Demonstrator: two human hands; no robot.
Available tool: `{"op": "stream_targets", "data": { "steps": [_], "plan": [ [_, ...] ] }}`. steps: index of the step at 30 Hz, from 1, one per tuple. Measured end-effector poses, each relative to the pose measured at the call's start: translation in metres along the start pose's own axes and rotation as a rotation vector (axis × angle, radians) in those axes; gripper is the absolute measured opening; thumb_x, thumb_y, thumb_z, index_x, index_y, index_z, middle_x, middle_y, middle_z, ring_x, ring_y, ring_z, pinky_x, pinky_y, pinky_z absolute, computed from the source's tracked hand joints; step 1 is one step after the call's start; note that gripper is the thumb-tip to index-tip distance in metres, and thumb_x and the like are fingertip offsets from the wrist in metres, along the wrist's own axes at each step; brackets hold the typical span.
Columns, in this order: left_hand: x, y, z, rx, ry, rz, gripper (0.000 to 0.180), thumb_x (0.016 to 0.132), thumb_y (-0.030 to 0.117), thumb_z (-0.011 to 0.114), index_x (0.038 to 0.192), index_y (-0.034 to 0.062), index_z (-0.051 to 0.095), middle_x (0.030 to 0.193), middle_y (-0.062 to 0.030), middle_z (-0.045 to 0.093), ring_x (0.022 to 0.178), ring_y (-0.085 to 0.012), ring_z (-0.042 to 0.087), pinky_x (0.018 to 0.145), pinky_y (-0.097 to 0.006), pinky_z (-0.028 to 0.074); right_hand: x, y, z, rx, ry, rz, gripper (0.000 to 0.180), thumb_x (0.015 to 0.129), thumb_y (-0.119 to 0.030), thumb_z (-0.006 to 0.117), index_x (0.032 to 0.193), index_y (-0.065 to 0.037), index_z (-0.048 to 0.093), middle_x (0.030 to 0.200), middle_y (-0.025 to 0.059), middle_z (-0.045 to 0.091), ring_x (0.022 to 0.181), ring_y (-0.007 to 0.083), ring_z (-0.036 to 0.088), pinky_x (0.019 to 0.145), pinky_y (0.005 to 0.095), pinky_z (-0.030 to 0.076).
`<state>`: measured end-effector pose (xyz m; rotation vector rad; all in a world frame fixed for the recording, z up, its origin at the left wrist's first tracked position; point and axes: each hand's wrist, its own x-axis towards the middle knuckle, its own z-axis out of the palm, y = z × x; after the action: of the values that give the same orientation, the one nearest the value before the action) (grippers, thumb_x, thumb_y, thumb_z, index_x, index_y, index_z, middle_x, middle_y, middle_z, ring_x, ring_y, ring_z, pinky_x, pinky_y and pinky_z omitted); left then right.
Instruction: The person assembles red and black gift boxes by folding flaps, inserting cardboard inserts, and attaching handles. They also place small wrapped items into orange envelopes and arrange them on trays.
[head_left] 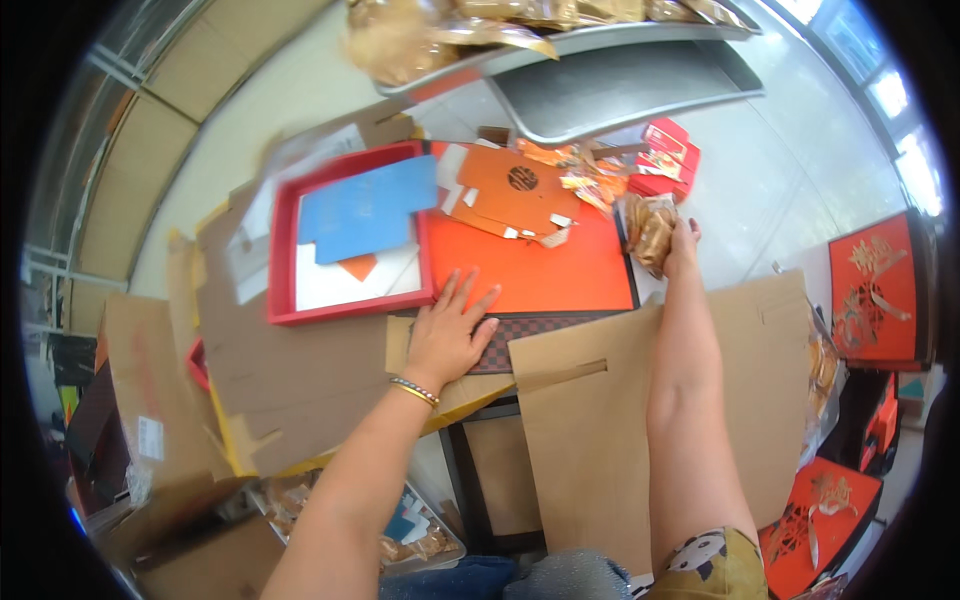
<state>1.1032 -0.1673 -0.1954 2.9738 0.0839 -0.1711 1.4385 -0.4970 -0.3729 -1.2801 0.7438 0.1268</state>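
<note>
My left hand (447,335) lies with its fingers spread, at the corner where a red-rimmed tray (430,255) meets an orange box panel (560,285). The tray has a white bottom, with blue cards (370,205) and a small orange piece in it. Over at the panel's right edge, my right hand (684,248) grips a clear packet (653,232) of golden-brown content. Its thumb side is partly hidden by the packet. Cut orange card pieces (515,190) with a dark round emblem rest on the panel's far part.
Crumpled orange wrappers (590,180) and a red packet (665,160) lie beyond the panel. Metal trays (630,90) stand at the far side, one holding gold packets (520,15). Cardboard sheets (590,400) lie nearer me; red gift boxes (875,290) stand at right.
</note>
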Motion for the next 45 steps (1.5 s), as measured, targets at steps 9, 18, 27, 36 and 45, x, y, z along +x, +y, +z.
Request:
{"op": "stream_targets", "data": {
  "steps": [9, 18, 27, 36, 45],
  "plan": [
    [0.009, -0.002, 0.003, -0.100, 0.029, 0.028, 0.052, 0.104, 0.044, 0.052, 0.154, 0.0276, 0.051, 0.169, -0.0088, 0.032, 0.156, -0.0323, 0.029, 0.106, -0.054, 0.043, 0.037, 0.000, -0.004, 0.005, -0.139, -0.204, 0.063, 0.099, -0.049, 0.070, 0.141, -0.005, 0.054, 0.126, 0.0100, 0.065, 0.105, 0.0220, 0.067, 0.088, 0.0375, 0.058],
    [0.010, -0.004, 0.004, -0.098, 0.018, 0.019, 0.054, 0.103, 0.044, 0.054, 0.154, 0.0276, 0.051, 0.170, -0.0077, 0.030, 0.156, -0.0312, 0.028, 0.108, -0.055, 0.044, 0.025, -0.024, 0.005, -0.030, -0.399, 0.046, 0.074, 0.096, -0.061, 0.067, 0.136, 0.000, 0.061, 0.117, 0.0093, 0.070, 0.101, 0.0221, 0.070, 0.083, 0.0344, 0.060],
    [0.013, -0.001, 0.004, -0.009, -0.006, 0.006, 0.051, 0.102, 0.043, 0.055, 0.152, 0.0302, 0.054, 0.168, -0.0078, 0.034, 0.155, -0.0307, 0.031, 0.103, -0.052, 0.046, 0.007, -0.026, 0.023, -0.153, -0.345, -0.080, 0.059, 0.090, -0.048, 0.080, 0.125, -0.003, 0.066, 0.101, 0.0063, 0.070, 0.083, 0.0174, 0.068, 0.074, 0.0347, 0.057],
    [0.020, -0.001, 0.005, -0.024, -0.019, 0.027, 0.050, 0.104, 0.043, 0.053, 0.152, 0.0306, 0.053, 0.169, -0.0079, 0.032, 0.156, -0.0312, 0.028, 0.105, -0.052, 0.045, 0.010, -0.043, 0.030, -0.032, -0.266, 0.004, 0.030, 0.097, -0.033, 0.069, 0.105, -0.004, 0.071, 0.095, 0.0077, 0.073, 0.078, 0.0227, 0.071, 0.070, 0.0369, 0.059],
    [0.016, -0.004, 0.009, -0.051, -0.001, 0.036, 0.051, 0.104, 0.044, 0.053, 0.153, 0.0305, 0.052, 0.169, -0.0079, 0.032, 0.156, -0.0311, 0.028, 0.105, -0.052, 0.045, 0.018, -0.049, 0.057, 0.105, -0.316, 0.179, 0.032, 0.102, -0.036, 0.055, 0.109, -0.010, 0.072, 0.095, 0.0058, 0.075, 0.078, 0.0236, 0.072, 0.067, 0.0444, 0.060]
  ]
}}
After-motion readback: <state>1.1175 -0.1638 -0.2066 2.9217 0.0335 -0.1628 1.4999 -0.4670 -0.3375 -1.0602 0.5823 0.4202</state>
